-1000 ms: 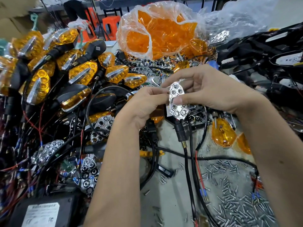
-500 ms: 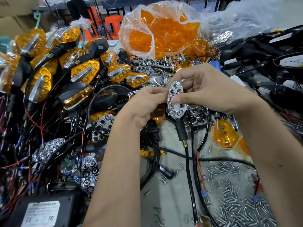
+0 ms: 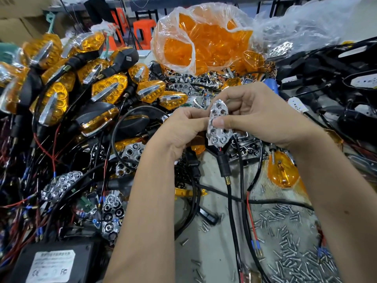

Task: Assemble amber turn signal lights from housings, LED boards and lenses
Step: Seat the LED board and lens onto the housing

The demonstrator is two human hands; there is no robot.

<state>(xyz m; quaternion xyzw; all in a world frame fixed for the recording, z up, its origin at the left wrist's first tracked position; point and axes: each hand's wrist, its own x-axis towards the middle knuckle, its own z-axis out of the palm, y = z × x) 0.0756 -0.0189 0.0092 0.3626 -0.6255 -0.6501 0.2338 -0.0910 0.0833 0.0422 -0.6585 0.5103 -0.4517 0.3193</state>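
Note:
Both hands hold one black turn signal housing (image 3: 214,148) with a chrome honeycomb reflector (image 3: 218,123) set in its face, raised over the bench centre. My left hand (image 3: 181,129) grips its left edge. My right hand (image 3: 263,115) holds it from the right, thumb pressed across the reflector's middle. The housing's black stem and red and black wires (image 3: 228,184) hang down. A loose amber lens (image 3: 282,172) lies at the right. A clear bag of amber lenses (image 3: 204,37) stands behind.
Finished amber lights (image 3: 108,90) pile up at the left among tangled wires. Loose chrome reflectors (image 3: 61,185) lie lower left. Several screws (image 3: 295,252) are scattered at lower right. A black power adapter (image 3: 53,262) sits at the bottom left. Black housings (image 3: 336,78) fill the right.
The hands and the housing have stayed almost still; my right thumb has shifted slightly on the reflector. The view has moved a little.

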